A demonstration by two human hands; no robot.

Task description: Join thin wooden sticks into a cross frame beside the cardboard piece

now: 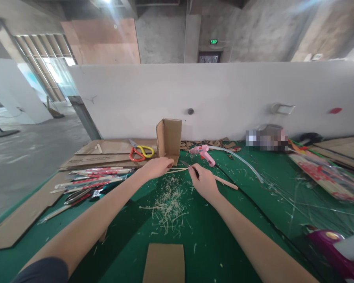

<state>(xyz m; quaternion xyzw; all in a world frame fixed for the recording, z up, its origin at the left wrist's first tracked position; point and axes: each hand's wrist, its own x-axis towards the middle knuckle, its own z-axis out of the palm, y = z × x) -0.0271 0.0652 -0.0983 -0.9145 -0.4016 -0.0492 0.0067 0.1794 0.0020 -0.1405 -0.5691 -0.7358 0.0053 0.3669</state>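
Observation:
Near the middle of the green table, my left hand (159, 168) is closed on thin wooden sticks (178, 169) that reach toward the right. My right hand (203, 181) is closed round a dark-handled knife, its blade (184, 163) pointing left beside the sticks' right end. A pile of pale wood shavings (169, 206) lies on the table below both hands. Just behind my left hand stands a folded piece of cardboard (172, 137). A pink glue gun (205, 154) lies behind my right hand.
Red and yellow scissors (142, 152) lie on flat cardboard (91, 159) at the back left. Packaged sticks (91, 179) are at left, a cardboard piece (164, 263) at the front, a wooden rod (226, 182) beside my right hand. A black cable (262, 214) crosses the right side.

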